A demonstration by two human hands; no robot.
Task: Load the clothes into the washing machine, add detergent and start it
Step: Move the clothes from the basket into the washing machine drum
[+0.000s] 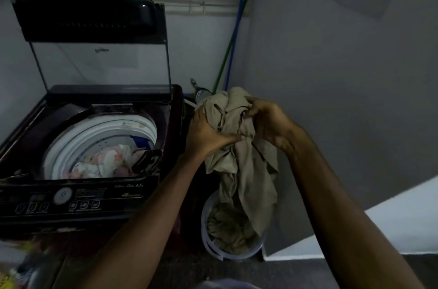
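I count one washer (78, 196), one bucket (203, 222), two poles (235, 35), one lifted garment (246, 170), and two hands: left hand (206, 137), right hand (270, 123). Clothes (104, 163) in the drum: perhaps two, hard to separate.

Beige garment (239, 137) is up in the air, bunched and crumpled, gripped by the left hand (206, 137) and the right hand (267, 123). Its loose end hangs down over the pale bucket (204, 217), where more beige cloth (225, 227) lies heaped. Off to the left, the dark top-loading washing machine (78, 194) has its lid (94, 28) standing upright. The white drum rim (99, 137) shows, with pink-and-white laundry (104, 163) lying inside.
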